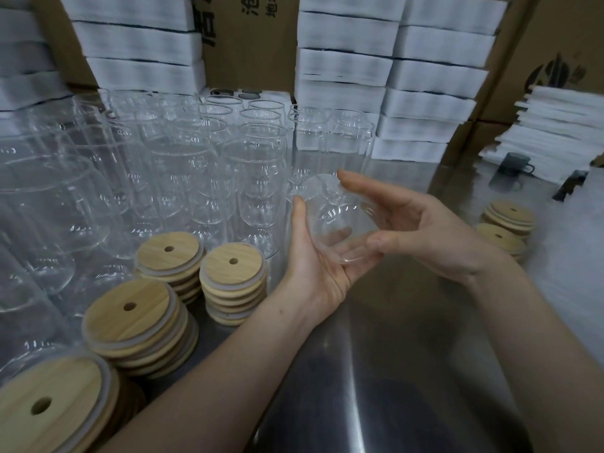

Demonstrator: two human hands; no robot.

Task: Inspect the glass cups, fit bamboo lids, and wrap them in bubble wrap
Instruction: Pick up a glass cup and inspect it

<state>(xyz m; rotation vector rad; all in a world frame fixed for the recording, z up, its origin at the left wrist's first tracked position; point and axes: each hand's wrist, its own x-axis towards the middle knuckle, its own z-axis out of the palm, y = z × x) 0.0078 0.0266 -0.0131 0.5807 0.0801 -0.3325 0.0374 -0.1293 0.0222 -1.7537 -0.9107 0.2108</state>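
I am holding one glass cup (336, 220) tipped on its side in the air between both hands, above the bare middle of the steel table (392, 322). My left hand (313, 266) is cradling it from below, palm up, fingers curling under the glass and thumb lying along its left wall. My right hand (425, 230) is cupping it from the right, fingers arching over the top and thumb tucking in beneath, so the cup is being pinched between them.

Just left of the held cup, the empty glass cups (183, 178) are standing upright in a tight crowd, filling the table's left side back to its far edge. Four stacks of bamboo lids (232, 266) are sitting along the near left, the closest one just beside my left forearm. Two shorter lid stacks (506, 217) are resting toward the right edge, just beyond my right wrist.

White wrap stacks (425, 73) and cardboard boxes (248, 44) are walling off the far edge. A grey mug (514, 165) is standing in the far right corner. Open steel is lying under and in front of my hands.
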